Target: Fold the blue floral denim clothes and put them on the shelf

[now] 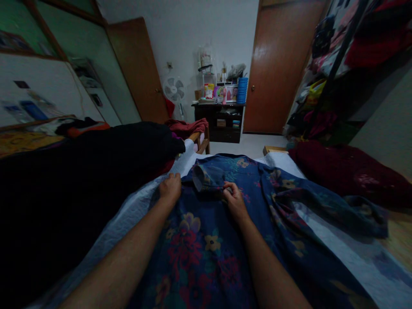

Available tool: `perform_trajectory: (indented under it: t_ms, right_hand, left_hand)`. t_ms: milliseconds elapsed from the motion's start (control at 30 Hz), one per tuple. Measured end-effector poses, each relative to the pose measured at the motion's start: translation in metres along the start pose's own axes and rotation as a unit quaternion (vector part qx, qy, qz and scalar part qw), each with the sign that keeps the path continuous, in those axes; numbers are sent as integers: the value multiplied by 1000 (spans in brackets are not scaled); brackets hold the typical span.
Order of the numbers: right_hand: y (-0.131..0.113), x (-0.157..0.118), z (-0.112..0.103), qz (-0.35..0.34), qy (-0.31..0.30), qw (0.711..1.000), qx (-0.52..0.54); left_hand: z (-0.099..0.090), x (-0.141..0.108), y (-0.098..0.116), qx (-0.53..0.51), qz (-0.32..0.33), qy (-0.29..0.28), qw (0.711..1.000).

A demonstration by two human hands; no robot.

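A dark blue floral garment [196,223] lies spread out before me, printed with red, yellow and purple flowers. One of its sleeves [210,174] is folded across the upper body, its round cuff opening facing left. The other sleeve [347,214] stretches out to the right. My right hand [234,197] pinches the folded sleeve at its right side. At the garment's left edge, my left hand [170,187] is closed with the fingers curled on the cloth; the fabric within its grip is mostly hidden.
White sheeting [125,227] lies beneath the garment. A large dark cloth pile [112,146] rises on the left, and a maroon bundle [350,171] sits on the right. Beyond stand a dark cabinet [217,128], a white fan [174,89] and a wooden door [277,64].
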State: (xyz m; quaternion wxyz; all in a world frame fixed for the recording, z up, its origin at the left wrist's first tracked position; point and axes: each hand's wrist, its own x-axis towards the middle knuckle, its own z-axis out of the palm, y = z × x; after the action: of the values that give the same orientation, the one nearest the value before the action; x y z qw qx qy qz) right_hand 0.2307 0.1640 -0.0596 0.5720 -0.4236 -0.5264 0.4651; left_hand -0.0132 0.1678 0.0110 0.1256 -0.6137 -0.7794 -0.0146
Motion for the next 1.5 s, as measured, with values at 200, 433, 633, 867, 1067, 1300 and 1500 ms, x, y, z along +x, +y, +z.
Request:
perform_trajectory:
  t_ms: [200, 433, 633, 867, 1067, 1300, 1500]
  right_hand:
    - [3, 1, 0, -16, 22, 997, -77]
    - [2, -6, 0, -79, 74, 939, -327]
    - [2, -10, 3, -40, -8, 938, -345]
    - [-2, 1, -1, 23, 48, 998, 18]
    - [1, 12, -18, 17, 176, 984, 5]
    - [-10, 2, -21, -37, 33, 957, -285]
    - [-20, 1, -30, 39, -48, 988, -139]
  left_hand:
    - [4, -17, 15, 24, 51, 29, 998]
    - [27, -44, 35, -83, 164, -77, 980]
    - [52, -47, 15, -63, 128, -100, 985]
    - [37, -44, 33, -40, 25, -106, 993]
    - [42, -38, 51, -89, 142, -75, 983]
    - [52, -20, 35, -107, 145, -136, 974]
    - [45, -29, 30, -104, 134, -127, 977]
